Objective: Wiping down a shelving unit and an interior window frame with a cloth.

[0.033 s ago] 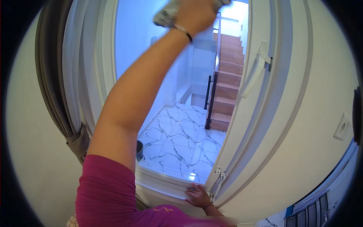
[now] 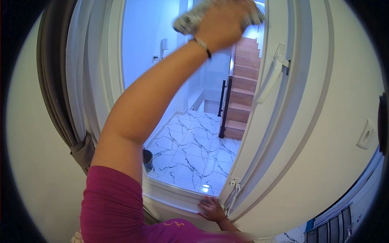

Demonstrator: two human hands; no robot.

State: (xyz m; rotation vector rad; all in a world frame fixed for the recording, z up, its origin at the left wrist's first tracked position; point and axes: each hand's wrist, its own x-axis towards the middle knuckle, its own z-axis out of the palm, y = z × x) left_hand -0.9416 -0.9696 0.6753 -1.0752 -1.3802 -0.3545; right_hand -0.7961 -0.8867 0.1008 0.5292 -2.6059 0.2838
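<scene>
My left arm, in a magenta sleeve, reaches up across the window. At its end my left hand [image 2: 222, 26] is closed on a bunched grey-and-white cloth [image 2: 190, 21] with dark patches, blurred by motion. The cloth lies at the upper part of the window pane [image 2: 162, 93]; whether it touches the glass I cannot tell. A dark and light band circles the left wrist. Low down, my right hand [image 2: 211, 208] rests with fingers spread on the white window frame's bottom ledge [image 2: 174, 196], near the lower right corner.
A white window handle [image 2: 273, 77] juts from the right frame, with a metal hinge arm [image 2: 234, 194] below. Tied grey curtains [image 2: 75, 101] hang at left. A wall socket [image 2: 366, 134] is at right. Beyond the pane are wooden stairs [image 2: 242, 83], marble-patterned tiles [image 2: 190, 154] and a dark bucket [image 2: 148, 160].
My left hand has moved right and slightly down with the cloth, uncovering a wall fixture beyond the pane. The right hand stays put on the ledge.
</scene>
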